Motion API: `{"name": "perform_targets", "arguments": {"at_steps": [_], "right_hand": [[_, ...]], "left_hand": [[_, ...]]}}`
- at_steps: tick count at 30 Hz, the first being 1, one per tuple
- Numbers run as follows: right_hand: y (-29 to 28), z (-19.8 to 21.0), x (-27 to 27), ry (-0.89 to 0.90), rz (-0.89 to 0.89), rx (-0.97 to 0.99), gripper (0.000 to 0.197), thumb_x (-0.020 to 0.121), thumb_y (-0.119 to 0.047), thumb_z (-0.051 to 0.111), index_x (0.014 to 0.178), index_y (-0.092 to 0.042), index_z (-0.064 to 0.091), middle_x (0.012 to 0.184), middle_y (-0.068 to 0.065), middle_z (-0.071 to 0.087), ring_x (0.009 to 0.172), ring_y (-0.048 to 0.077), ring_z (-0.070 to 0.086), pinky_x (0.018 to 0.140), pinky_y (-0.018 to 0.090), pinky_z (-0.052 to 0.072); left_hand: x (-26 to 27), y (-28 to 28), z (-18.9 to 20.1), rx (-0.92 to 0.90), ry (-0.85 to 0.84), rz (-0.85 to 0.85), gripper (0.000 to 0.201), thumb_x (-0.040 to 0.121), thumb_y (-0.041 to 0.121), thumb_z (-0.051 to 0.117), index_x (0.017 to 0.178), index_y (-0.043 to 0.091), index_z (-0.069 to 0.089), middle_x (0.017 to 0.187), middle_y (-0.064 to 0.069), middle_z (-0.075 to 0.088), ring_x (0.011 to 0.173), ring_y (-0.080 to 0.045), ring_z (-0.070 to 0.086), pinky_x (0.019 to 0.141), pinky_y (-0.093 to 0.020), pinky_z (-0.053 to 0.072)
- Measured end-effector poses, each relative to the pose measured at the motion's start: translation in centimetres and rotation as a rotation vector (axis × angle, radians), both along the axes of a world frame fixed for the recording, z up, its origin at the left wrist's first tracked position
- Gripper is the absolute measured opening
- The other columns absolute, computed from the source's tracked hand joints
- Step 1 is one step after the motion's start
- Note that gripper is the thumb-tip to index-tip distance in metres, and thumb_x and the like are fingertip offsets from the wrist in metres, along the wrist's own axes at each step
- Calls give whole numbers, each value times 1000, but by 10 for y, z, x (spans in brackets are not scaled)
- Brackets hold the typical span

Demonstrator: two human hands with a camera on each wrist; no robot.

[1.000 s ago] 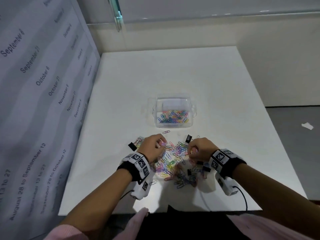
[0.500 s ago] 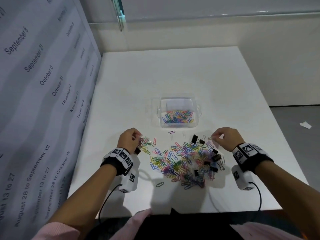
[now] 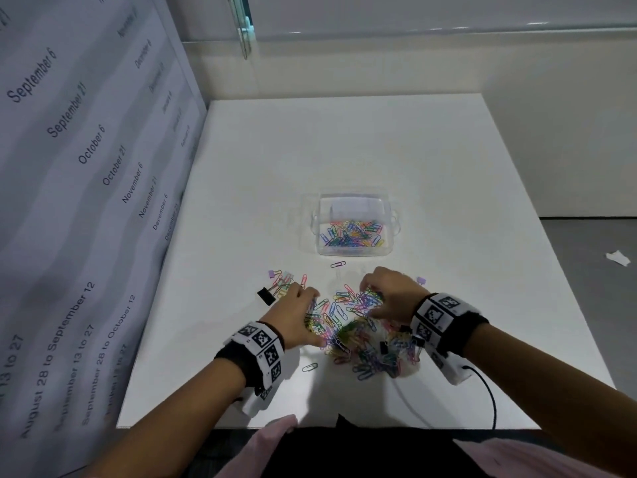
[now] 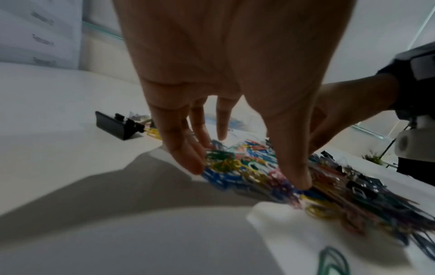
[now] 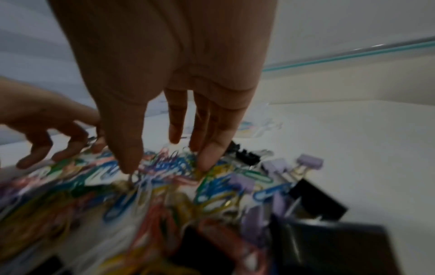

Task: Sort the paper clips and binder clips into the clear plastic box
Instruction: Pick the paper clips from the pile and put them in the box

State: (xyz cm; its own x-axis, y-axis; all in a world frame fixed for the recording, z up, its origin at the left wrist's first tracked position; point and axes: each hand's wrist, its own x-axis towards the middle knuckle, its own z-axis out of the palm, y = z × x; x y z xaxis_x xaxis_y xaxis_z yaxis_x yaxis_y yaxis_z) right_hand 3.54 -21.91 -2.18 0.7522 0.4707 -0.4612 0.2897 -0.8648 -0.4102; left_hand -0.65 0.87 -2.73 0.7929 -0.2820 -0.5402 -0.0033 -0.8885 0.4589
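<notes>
Both hands point(image 3: 344, 308) back on clip pile point(image 3: 362, 339); black binder clip point(image 3: 266, 296) left.

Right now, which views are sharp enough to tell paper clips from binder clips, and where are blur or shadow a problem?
Head view: sharp, evenly lit; paper clip pile and clear plastic box are distinct. Left wrist view: dim, the hand's shadow crosses the table, clips smear towards the right edge. Right wrist view: dark, motion-blurred; purple binder clips readable, foreground unclear.

clear plastic box point(image 3: 355, 251) behind clip pile point(image 3: 358, 336)

Coloured paper clips point(image 3: 358, 339) and binder clips point(image 3: 267, 296) lie heaped before the part-filled clear plastic box point(image 3: 353, 224).
</notes>
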Motion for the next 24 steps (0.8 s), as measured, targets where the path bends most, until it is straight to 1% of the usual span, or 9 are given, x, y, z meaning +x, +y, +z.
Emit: {"name": "perform_targets", "arguments": {"at_steps": [4,6,10,13,15,16,18,20,24], "right_hand": [[14,-9,-3,-33,4,2,79,63,-39,79,127,-14,40,119,10,44,105,27,48,88,34,42],[20,-11,-4,-52,4,13,84,59,-46,79,127,-13,42,117,12,44,102,28,48,88,37,42],[23,-18,-6,-36,3,87,52,67,-35,77,107,-8,56,104,17,52,92,32,53,80,36,41],[19,-17,-6,5,-22,122,23,71,-16,71,90,-4,64,93,20,59,88,34,57,76,34,43],[14,-14,-5,-13,-64,158,16,70,-11,61,83,-4,68,85,20,66,84,33,60,76,33,45],[12,-14,-3,-30,-83,182,22,69,-13,53,82,-5,69,85,18,69,84,32,62,77,33,44],[8,-11,1,-48,-142,192,28,73,-12,47,89,-8,69,94,15,70,93,31,61,81,29,39],[6,-8,5,-46,-180,161,23,80,-11,54,100,-10,65,104,14,65,100,30,56,83,29,37],[11,-8,0,-14,-79,79,51,70,-33,75,113,-13,55,104,7,47,92,22,49,79,30,40]], "left_hand": [[-2,-9,-7,-13,-66,21,87,62,35,83,133,16,37,124,-8,34,110,-22,46,93,-26,41],[2,-16,-10,-45,-83,44,81,64,30,83,131,15,40,122,-9,35,109,-23,46,93,-27,42],[12,-34,-11,-95,-108,19,67,69,23,77,127,13,45,120,-13,37,108,-27,48,97,-31,42],[16,-42,-11,-116,-98,-31,48,76,19,70,120,12,52,117,-14,41,103,-28,51,90,-32,43],[19,-41,-11,-131,-84,-35,36,79,18,68,114,13,57,113,-13,46,99,-28,53,88,-34,45],[21,-39,-11,-140,-80,-27,31,81,17,67,110,14,60,112,-13,49,97,-28,54,86,-33,44],[25,-33,-11,-172,-75,14,23,82,16,66,106,14,64,109,-13,57,87,-24,56,81,-30,44],[29,-27,-8,-230,-54,101,19,85,11,63,103,11,66,101,-13,64,80,-19,55,79,-29,46],[33,-18,-9,-312,13,230,15,89,6,55,99,4,67,78,-12,61,69,-23,58,80,-43,56]]}}
